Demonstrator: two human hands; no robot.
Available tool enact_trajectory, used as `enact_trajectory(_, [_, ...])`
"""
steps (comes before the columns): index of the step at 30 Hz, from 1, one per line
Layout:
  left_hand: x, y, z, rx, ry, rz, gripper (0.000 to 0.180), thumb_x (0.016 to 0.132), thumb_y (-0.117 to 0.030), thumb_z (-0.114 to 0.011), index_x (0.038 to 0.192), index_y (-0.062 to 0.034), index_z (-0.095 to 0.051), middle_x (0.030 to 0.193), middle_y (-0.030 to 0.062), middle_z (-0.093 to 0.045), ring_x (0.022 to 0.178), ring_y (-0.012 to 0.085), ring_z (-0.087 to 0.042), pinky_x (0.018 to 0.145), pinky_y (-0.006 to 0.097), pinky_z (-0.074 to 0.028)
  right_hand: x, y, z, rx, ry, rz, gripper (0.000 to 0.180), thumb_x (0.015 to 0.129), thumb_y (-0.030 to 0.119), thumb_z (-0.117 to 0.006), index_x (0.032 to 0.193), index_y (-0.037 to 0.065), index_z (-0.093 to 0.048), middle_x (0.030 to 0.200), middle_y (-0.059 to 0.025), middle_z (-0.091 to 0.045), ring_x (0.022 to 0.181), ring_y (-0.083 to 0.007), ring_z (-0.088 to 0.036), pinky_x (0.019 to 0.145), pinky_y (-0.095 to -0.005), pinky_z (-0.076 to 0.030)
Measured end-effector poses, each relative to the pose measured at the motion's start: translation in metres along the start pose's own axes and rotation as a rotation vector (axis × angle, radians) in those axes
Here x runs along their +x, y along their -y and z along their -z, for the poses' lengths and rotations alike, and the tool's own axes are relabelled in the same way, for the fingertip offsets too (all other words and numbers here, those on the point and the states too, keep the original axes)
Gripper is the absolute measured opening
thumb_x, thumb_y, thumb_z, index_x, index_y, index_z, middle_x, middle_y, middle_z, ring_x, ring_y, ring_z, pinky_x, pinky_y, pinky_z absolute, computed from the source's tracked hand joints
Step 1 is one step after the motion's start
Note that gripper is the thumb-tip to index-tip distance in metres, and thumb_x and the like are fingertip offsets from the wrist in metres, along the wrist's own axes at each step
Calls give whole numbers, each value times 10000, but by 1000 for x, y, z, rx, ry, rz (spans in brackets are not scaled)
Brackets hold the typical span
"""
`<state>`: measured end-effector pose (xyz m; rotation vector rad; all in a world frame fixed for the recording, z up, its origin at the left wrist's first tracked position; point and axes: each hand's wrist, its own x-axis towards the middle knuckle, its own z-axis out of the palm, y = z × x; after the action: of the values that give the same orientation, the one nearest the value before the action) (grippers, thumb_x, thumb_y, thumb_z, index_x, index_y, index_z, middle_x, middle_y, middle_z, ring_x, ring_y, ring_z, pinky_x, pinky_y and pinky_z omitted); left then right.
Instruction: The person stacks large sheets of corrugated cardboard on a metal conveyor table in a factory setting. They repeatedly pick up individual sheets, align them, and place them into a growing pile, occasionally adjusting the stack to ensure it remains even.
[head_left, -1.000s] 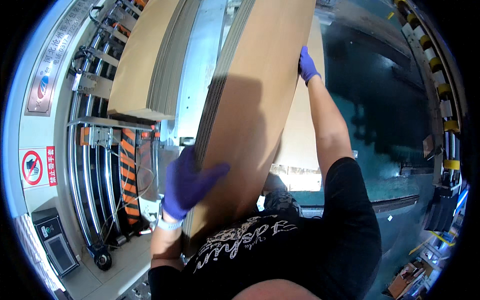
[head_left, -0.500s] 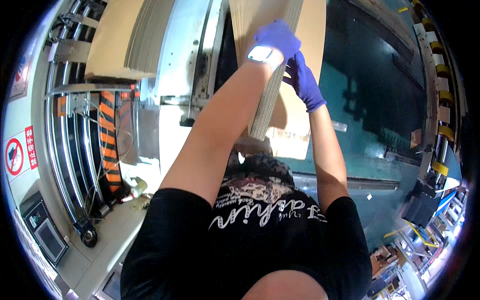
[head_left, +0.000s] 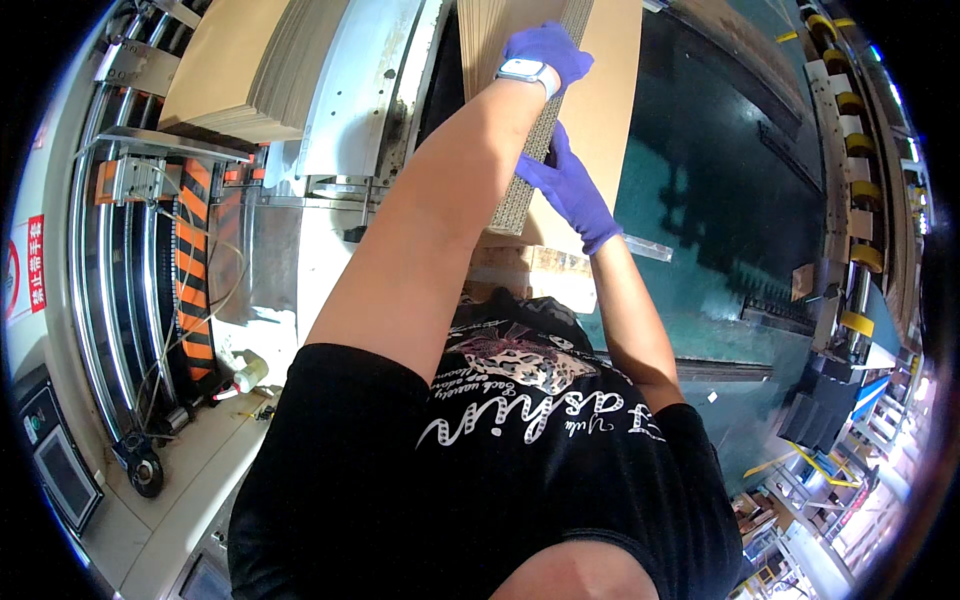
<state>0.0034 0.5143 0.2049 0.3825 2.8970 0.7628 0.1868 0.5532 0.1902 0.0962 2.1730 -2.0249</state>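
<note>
Movement: since half a second ago both hands hold nearly the same places on the cardboard stack [head_left: 590, 90]; a second ago the left hand gripped low at the stack's near corner and the right reached far up its right edge.
Left hand: the left hand [head_left: 548, 48], in a purple glove with a pale wristwatch [head_left: 524, 71] at the wrist, is curled over the top of the stack's ribbed edge, gripping it.
Right hand: the right hand [head_left: 572, 190], also gloved purple, lies just below the left, thumb on the ribbed edge and fingers spread flat on the brown face, clasping the sheets.
Where the stack is: it stands on edge ahead of the person, between both hands, its lower corner just under the right hand.
Edges and room: right of the right hand runs a wide dark green machine deck [head_left: 720, 180], bare of loose items; left of the left hand a grey metal frame [head_left: 360, 90] runs close alongside the stack.
Count: two gloved hands, one held stack, one second cardboard pile [head_left: 235, 65] lying flat, well left of the left hand.
Materials: corrugated brown board with fluted edges; thin rubbery gloves; painted steel; orange-and-black hazard striping [head_left: 195, 260] on a post far left of the hands.
</note>
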Motion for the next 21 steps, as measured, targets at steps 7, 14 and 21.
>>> enact_trajectory(7, [-9, 0, 9, -5, 68, -31, 693, 760, -575, -552, 1172, -22, -618, 1086, 207, -662, 999, 371, -642, 862, 443, -496, 5, -19, 5, -86, -10, -11, 1001, 846, 397, -707, 1448, -108, -88, 1283, -220, -534, 1211, -254, -512, 988, -326, -427])
enact_trajectory(14, [-14, 6, 15, 21, 73, -100, 897, 759, -571, -603, 1360, 69, -419, 1189, 244, -611, 1077, 401, -608, 917, 427, -490, 5, -18, 2, -97, -45, -24, 961, 833, 435, -709, 1448, -62, -162, 1324, -220, -505, 1247, -284, -481, 1022, -343, -405])
enact_trajectory(21, [-108, 17, 53, -198, 495, -28, 1152, 785, -553, -641, 1454, 103, 30, 1223, 370, -520, 1129, 425, -565, 969, 414, -459, 5, -55, 2, -63, -127, 49, 894, 825, 369, -730, 1460, 13, -213, 1457, -203, -340, 1343, -301, -350, 1104, -391, -304])
